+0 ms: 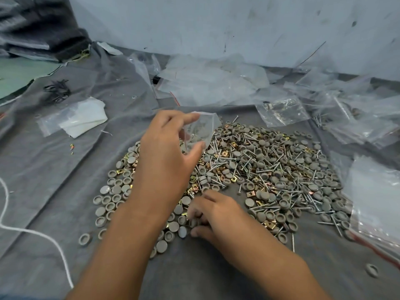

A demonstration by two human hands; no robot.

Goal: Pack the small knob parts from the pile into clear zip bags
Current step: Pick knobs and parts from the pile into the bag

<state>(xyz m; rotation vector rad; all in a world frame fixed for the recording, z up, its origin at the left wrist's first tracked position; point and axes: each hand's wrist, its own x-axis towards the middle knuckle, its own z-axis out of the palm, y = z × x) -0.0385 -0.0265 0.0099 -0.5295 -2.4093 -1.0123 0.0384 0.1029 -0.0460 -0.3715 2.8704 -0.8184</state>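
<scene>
Two hands work mid-frame: left hand (166, 148) pinches a bag (200, 129) open, right hand (213, 215) fingers gather knobs (266, 169), which likely go into the bag's mouth next.

Looks like a small packing/assembly workshop, floor-level work area. Centre of frame: big loose pile of grey round plastic knob caps (249, 169) mixed w/ silver screws (218, 164) & brass-coloured square clips (194, 187), spread on a creased grey cloth sheet (65, 169). Upper centre & right edge: heaps of clear plastic zip bags (212, 81). Scuffed pale wall (216, 22) along top of frame.
</scene>
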